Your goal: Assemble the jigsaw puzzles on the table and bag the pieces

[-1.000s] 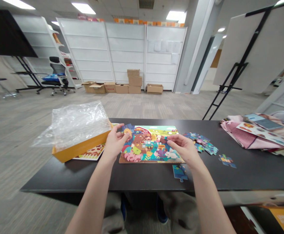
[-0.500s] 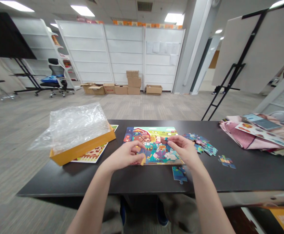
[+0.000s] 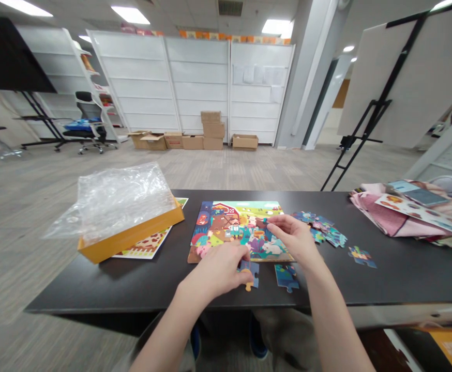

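Note:
My left hand (image 3: 224, 266) is closed on a blue and orange puzzle piece (image 3: 254, 274), low over the table just in front of a colourful farm picture (image 3: 272, 250). The fingers hide part of this piece. My right hand (image 3: 294, 235) is pinched above the picture's right side, with a small dark brown and teal puzzle piece (image 3: 264, 222) showing at its fingertips. Another blue puzzle piece (image 3: 287, 277) lies alone near the front edge, between my forearms. Beyond my right hand is a heap of loose puzzle pieces (image 3: 329, 231), and a single puzzle piece (image 3: 361, 256) lies farther right.
On the left of the black table (image 3: 144, 289), an orange box (image 3: 133, 232) with clear plastic wrap (image 3: 123, 196) rests tilted over a printed sheet (image 3: 152, 245). Pink cloth (image 3: 385, 214) bearing a phone (image 3: 418, 192) and a card (image 3: 422, 213) sits at the right.
My left hand has moved right and toward me with its puzzle piece, from over the picture to the table in front of it. My right hand stays almost still.

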Tool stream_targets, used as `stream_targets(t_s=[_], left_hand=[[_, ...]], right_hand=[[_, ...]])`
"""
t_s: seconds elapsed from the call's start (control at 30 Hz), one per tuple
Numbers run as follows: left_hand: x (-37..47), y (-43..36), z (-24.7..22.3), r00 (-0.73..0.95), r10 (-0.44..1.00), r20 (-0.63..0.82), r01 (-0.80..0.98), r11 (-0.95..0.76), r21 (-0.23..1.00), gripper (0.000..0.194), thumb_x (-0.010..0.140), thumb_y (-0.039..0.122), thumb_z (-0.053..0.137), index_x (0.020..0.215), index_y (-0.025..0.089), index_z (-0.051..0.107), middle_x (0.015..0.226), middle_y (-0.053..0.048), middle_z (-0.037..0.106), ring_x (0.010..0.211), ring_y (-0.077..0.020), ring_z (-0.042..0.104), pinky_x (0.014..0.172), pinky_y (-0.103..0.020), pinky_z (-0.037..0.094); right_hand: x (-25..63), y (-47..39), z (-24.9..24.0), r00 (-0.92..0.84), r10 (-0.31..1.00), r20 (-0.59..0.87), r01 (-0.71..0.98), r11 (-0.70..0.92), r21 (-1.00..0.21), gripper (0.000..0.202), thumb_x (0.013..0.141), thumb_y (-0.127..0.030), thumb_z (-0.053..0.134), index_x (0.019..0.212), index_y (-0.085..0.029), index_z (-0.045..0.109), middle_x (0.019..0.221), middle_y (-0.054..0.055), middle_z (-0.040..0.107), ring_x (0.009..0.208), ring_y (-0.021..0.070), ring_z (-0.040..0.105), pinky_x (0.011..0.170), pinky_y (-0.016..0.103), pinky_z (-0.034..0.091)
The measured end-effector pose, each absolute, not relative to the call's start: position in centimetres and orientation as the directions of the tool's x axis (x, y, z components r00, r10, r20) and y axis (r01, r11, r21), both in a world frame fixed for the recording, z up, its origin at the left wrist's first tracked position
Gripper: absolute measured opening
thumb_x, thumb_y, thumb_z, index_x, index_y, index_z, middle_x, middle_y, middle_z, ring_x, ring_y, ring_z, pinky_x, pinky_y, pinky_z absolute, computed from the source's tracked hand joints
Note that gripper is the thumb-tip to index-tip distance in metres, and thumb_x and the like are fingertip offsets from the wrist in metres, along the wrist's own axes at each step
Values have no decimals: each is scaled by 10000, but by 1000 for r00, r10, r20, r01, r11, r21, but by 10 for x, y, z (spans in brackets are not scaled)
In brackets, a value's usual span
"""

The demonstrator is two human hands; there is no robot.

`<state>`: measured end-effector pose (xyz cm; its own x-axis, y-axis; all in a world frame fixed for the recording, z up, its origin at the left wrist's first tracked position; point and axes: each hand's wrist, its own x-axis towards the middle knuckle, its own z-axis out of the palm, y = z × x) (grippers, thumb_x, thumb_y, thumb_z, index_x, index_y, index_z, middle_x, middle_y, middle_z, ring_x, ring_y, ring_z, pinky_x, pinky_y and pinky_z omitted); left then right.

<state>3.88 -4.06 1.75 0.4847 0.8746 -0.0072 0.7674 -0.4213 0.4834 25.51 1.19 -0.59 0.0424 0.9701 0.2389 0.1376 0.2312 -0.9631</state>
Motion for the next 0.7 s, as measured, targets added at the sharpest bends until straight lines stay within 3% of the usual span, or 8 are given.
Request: stream_targets(t_s=[0.13,0.3,0.5,0.7], left_hand=[[38,-40,17,487,873,-18,790,-433,434,210,776,373,759,916,221,719,1063,-74,656,888,-260,671,744,-327,470],[34,-35,13,507,862,12,762,-455,460,240,780,381,773,958,232,711,1041,-62,664,935,-272,676,811,-350,508],[29,-20,6,397,879,263,708,-476,521,482,842,323,714,1297,261,567,1362,-83,588,1186,-294,615,1020,-421,487],[31,-10,2,426,823,376,586,-568,578,488,873,300,697,1339,274,556,1413,-85,584,1304,-287,550,1098,-451,454]], right_hand=[[254,12,-7,28,970,241,151,234,-960,405,675,-540,825,864,-193,736,826,86,769,774,239,722,724,355,575],[254,13,-8,19,977,213,126,209,-970,391,667,-524,829,861,-200,730,846,89,779,812,252,734,748,364,577],[247,11,-5,-32,977,208,127,211,-969,350,673,-502,824,818,-200,719,911,93,781,849,255,741,798,374,578],[238,8,-8,-106,973,204,106,215,-971,327,710,-487,808,846,-205,716,893,81,774,831,244,742,779,363,586]])
